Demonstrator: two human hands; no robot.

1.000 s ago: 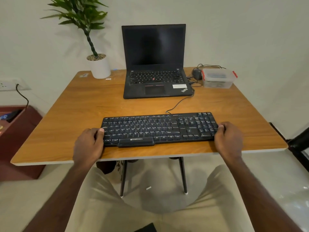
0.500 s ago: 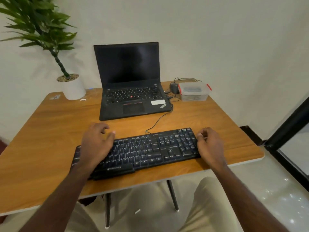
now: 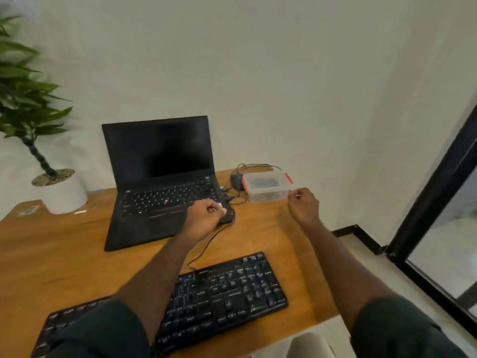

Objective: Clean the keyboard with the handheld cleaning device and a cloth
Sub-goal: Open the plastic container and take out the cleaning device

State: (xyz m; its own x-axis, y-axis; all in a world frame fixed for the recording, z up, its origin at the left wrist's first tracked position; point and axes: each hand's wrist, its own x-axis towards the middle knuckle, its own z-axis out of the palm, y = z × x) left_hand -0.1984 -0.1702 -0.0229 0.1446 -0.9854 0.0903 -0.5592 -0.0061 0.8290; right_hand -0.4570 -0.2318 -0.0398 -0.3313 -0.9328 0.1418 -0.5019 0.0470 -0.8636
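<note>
The black keyboard lies slanted on the wooden table, near its front edge, and my forearms cross over its left part. My left hand hovers over the laptop's right front corner with its fingers curled and nothing in them. My right hand is raised beside the right end of a clear plastic box with red clips; its fingers are curled too and hold nothing. What the box contains is blurred. No cleaning device or cloth shows in the open.
An open black laptop stands behind the keyboard, whose cable runs toward it. A small dark object with cables sits left of the box. A potted plant occupies the back left corner. A black door frame rises at right.
Both hands have left the keyboard's ends and moved up and forward toward the plastic box. My view has swung right and nearer, so the keyboard now sits low in the frame.
</note>
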